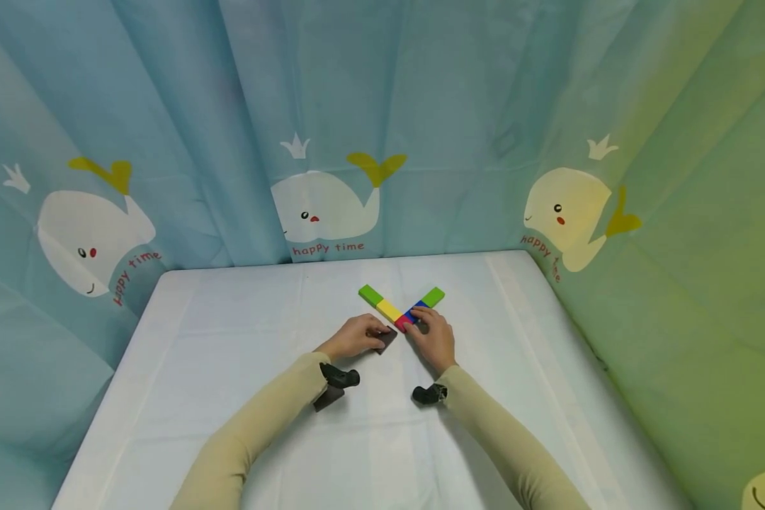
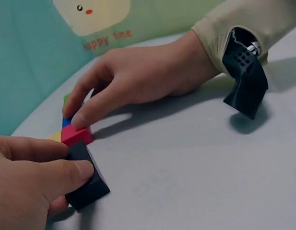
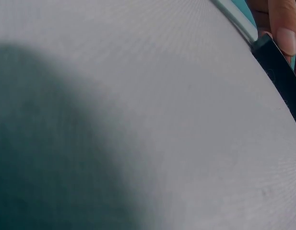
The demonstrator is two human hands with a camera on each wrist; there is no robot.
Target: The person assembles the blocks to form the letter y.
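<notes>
In the head view, colored blocks form a V on the white table. Its left arm has a green block (image 1: 371,295) and a yellow block (image 1: 389,310); a red block (image 1: 402,323) sits at the point. Its right arm has a blue block (image 1: 417,309) and another green block (image 1: 433,297). My left hand (image 1: 355,335) pinches a dark block (image 2: 88,184), tilted, close to the red block. My right hand (image 1: 435,338) straddles the blue block with thumb and index finger, the thumb tip also against the red block. In the right wrist view, the dark block (image 3: 279,72) shows under left-hand fingers (image 3: 285,38).
Another dark piece (image 1: 329,399) lies on the table (image 1: 229,319) beneath the left wrist. Black wrist mounts (image 1: 429,394) stick out from both sleeves. A blue-green curtain (image 1: 446,127) with whale prints hangs along the table's back and sides.
</notes>
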